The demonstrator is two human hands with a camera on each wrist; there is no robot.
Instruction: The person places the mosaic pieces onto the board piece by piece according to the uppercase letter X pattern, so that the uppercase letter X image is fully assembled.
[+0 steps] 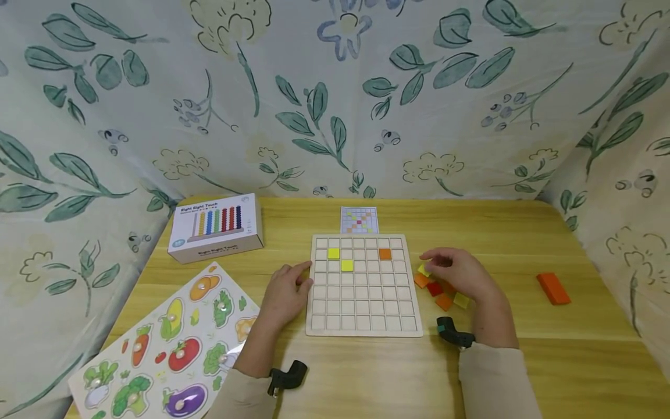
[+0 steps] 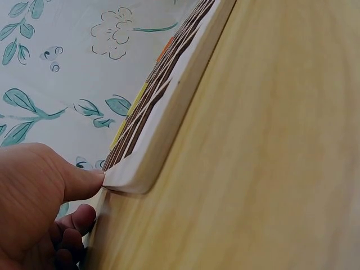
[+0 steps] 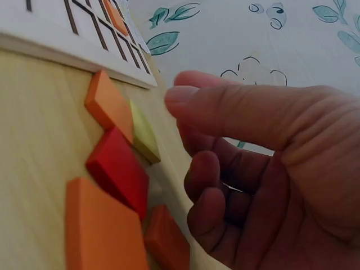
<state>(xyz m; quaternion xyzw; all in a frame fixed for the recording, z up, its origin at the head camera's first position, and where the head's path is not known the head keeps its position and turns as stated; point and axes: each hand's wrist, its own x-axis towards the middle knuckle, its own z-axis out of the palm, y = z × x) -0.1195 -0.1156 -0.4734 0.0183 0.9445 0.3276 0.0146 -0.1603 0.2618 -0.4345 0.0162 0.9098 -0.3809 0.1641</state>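
Observation:
A square wooden grid board lies on the table, with two yellow tiles, one a yellow tile, and an orange tile in its upper cells. My left hand rests against the board's left edge; in the left wrist view its thumb touches a corner. To the right of the board, my right hand hovers over loose tiles, thumb and index finger close together with nothing visible between them. Below those fingertips lie a yellow tile, a red tile and several orange ones, including an orange tile.
A small card with a coloured grid pattern lies behind the board. At back left is an abacus box, and a vegetable peg puzzle fills the front left, partly under the left forearm. An orange block lies far right.

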